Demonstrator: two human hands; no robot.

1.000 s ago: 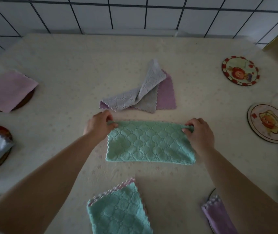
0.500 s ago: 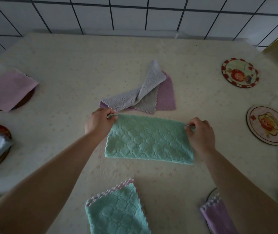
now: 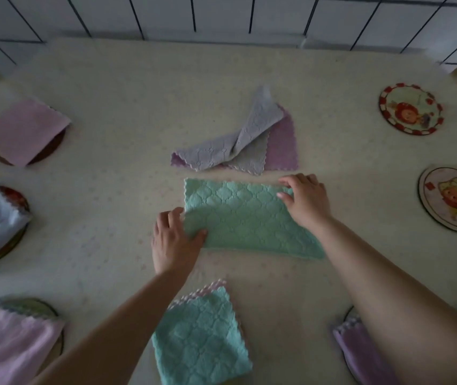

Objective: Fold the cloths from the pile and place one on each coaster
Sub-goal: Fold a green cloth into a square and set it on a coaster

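head view | looks forward-down | near, over table

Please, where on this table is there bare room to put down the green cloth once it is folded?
Free: the two bare coasters on the right, red-rimmed coaster and yellow-picture coaster; also the far table behind the cloth pile. Crowded: the left and near edges.
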